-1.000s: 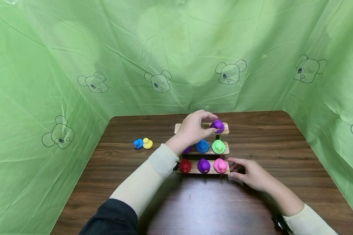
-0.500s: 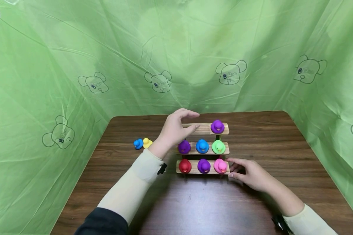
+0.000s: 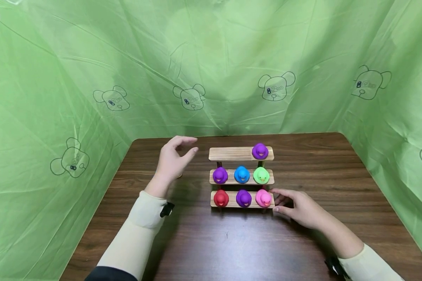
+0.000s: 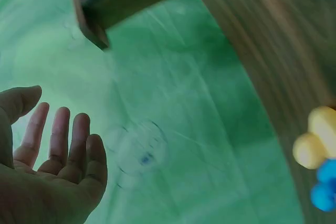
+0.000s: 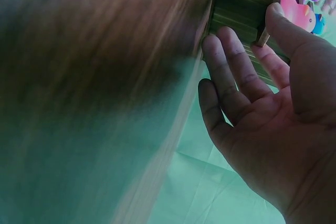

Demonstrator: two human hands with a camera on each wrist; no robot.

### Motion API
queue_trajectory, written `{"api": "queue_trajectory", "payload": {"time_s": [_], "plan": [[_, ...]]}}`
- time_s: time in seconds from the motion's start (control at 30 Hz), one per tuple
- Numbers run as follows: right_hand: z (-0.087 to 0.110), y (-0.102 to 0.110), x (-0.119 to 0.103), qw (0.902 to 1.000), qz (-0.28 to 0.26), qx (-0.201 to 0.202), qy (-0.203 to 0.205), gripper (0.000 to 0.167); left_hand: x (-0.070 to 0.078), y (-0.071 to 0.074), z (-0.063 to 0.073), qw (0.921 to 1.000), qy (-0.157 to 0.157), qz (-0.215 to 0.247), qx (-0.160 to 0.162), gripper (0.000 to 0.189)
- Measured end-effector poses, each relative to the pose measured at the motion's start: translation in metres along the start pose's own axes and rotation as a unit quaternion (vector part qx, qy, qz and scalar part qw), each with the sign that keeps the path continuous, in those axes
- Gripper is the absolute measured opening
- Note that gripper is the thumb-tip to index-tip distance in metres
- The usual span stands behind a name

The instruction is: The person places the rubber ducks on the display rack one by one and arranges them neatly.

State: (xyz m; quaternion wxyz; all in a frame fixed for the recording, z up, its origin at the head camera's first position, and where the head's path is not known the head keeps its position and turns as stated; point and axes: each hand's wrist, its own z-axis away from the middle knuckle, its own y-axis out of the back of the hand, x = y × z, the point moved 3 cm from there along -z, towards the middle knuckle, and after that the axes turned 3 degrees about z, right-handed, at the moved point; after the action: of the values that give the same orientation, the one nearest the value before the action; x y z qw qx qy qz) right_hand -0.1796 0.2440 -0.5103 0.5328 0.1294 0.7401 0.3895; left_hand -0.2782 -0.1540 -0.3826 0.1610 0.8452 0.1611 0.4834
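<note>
A three-tier wooden rack carries small rubber ducks. Its top tier has a purple duck at the right end. On the middle tier sit a purple, a blue and a green duck; red, purple and pink ducks line the bottom one. My left hand, holding nothing, hovers left of the rack with fingers and thumb apart. Beneath it, hidden in the head view, are a yellow duck and a blue duck. My right hand holds the bottom tier's right end between thumb and forefinger.
The rack stands on a dark brown wooden table. Green sheeting with printed bear heads hangs behind the table and along both sides.
My left hand has let go of the purple duck on the top tier and moved left, over the yellow and blue ducks. The right hand stays at the rack's end.
</note>
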Motion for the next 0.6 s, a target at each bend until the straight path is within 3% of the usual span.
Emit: {"api": "queue_trajectory", "payload": {"time_s": [0.13, 0.3, 0.6], "plan": [[-0.001, -0.001, 0.002, 1.0, 0.002, -0.003, -0.004, 0.054, -0.029, 0.019, 0.013, 0.9987, 0.048, 0.005, 0.015, 0.026], [-0.001, -0.002, 0.003, 0.9999, 0.002, -0.009, -0.008, 0.055, -0.066, 0.039, 0.025, 0.9962, 0.084, -0.013, 0.02, 0.027], [-0.001, -0.001, 0.002, 1.0, 0.004, 0.002, -0.002, 0.053, -0.121, 0.062, 0.036, 0.9858, 0.164, -0.037, -0.009, 0.035]]}}
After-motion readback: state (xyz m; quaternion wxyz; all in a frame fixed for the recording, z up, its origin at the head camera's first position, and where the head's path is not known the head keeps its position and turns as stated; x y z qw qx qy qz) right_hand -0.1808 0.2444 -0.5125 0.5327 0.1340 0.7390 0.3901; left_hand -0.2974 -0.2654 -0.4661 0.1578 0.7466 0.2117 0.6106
